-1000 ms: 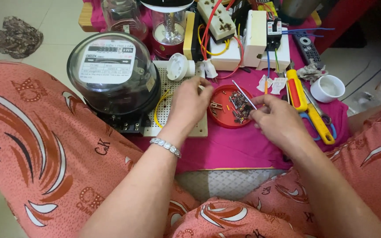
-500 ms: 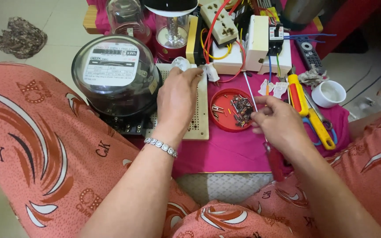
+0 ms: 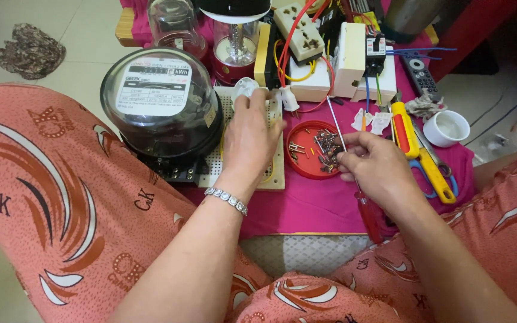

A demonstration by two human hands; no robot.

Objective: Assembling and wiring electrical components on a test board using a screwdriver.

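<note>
Nearest, the right hand (image 3: 373, 168) curls closed around a red-handled screwdriver (image 3: 354, 173), its shaft angled up over the red dish of screws (image 3: 315, 149). Farther off, the left hand (image 3: 249, 134) pinches what seems a small white fitting (image 3: 245, 88) above the perforated board (image 3: 277, 173), beside the round electricity meter (image 3: 161, 101).

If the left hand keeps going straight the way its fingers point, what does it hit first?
The left hand points away from the person, already at the small white fitting. Beyond that, probably the clear-bodied lamp, though depth is hard to judge from the head view.
</note>
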